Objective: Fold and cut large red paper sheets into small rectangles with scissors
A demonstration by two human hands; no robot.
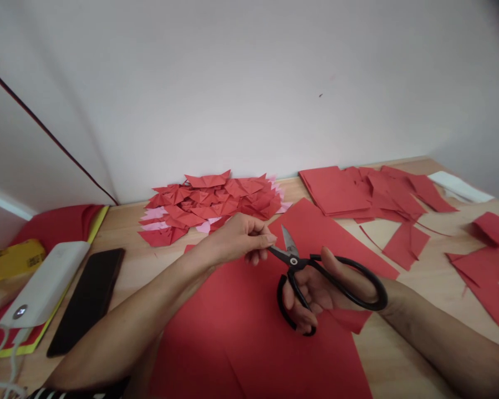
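Observation:
A pair of scissors (293, 261) with black handles and spread metal blades is above large red paper sheets (249, 327). My right hand (320, 291) holds the scissors, palm up, with fingers through one loop and the thumb by the other. My left hand (249, 238) is closed in a pinch at the tip of the lower blade; its fingertips hide that tip. Any small scrap between those fingers is too small to see. Under my right hand, a small red paper piece (351, 318) lies on the sheets.
Folded red and pink paper pieces (212, 202) are heaped by the wall. Cut red paper (336, 191) is stacked at the back right, with loose red scraps (488, 266) further right. A black phone (89, 299) and a white power bank (50, 282) with a cable lie left.

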